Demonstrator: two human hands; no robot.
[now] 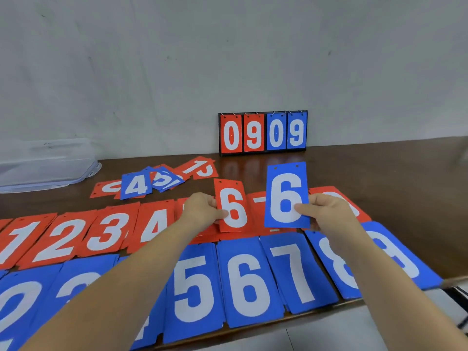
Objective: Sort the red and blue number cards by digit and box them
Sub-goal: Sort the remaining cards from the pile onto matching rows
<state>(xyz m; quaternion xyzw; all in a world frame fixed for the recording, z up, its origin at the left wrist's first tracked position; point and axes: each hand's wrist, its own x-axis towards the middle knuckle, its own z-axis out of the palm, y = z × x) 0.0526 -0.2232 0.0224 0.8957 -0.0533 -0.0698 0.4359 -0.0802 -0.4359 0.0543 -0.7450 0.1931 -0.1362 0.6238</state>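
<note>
Blue 6 card (286, 196), edge in right hand (326, 215)

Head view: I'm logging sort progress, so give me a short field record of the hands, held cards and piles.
left grip: pinches red 6 card, upright
right grip: pinches blue 6 card, upright
red row: farther piles, 1 to 4 readable
blue row: nearer piles, 5 to 8 readable
unsorted cards: loose heap beyond the red row
scoreboard: reads 0909, at back of table
plastic container: clear, far left
</note>
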